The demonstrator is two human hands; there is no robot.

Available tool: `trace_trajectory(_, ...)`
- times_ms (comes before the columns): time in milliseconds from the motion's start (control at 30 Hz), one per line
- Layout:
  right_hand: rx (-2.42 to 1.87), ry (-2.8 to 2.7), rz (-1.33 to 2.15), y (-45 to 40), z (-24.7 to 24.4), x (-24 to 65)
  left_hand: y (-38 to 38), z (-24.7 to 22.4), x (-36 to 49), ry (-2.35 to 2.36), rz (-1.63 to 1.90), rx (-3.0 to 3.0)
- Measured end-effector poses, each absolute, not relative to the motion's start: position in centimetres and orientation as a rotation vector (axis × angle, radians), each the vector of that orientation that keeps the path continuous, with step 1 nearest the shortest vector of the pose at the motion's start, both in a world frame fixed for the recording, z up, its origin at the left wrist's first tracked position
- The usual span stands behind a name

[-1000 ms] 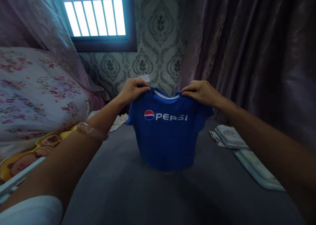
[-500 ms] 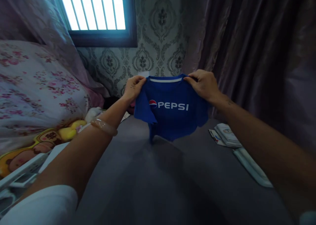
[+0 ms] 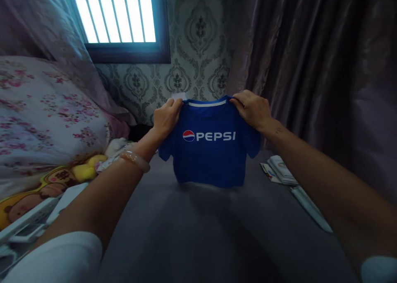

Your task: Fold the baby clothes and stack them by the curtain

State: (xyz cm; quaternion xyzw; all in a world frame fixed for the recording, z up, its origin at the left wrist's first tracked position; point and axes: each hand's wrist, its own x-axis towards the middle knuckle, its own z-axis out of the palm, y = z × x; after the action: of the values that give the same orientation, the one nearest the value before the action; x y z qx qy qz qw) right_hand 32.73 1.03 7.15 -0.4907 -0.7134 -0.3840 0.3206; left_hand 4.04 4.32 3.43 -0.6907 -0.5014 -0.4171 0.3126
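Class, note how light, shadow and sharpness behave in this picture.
Head view: the window is blown out to white with a blue haze; the curtain at right sinks into darkness; a soft shadow falls across the grey sheet.

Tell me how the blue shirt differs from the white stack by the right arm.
The blue shirt hangs spread from the left hand and right hand; the white stack lies folded on the grey sheet. The shirt is deep blue with PEPSI lettering, the stack mostly white. Both look like cloth.
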Motion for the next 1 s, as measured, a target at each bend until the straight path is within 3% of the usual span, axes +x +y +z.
trace_trajectory(600,-1.184,-1.88,-1.12,-9.7,9.1,33.5,-4.8,7.4,-0.9,-1.063,-0.807,-1.767)
trace_trajectory(833,-1.011,-1.976,-0.66,-13.5,11.8,32.7,-8.3,11.2,-2.3,-0.99,-0.891,-1.911)
trace_trajectory(1000,-1.096,-2.099,-0.148,-9.5,9.3,32.4,-4.2,8.2,-2.9,-0.976,-0.949,-2.393)
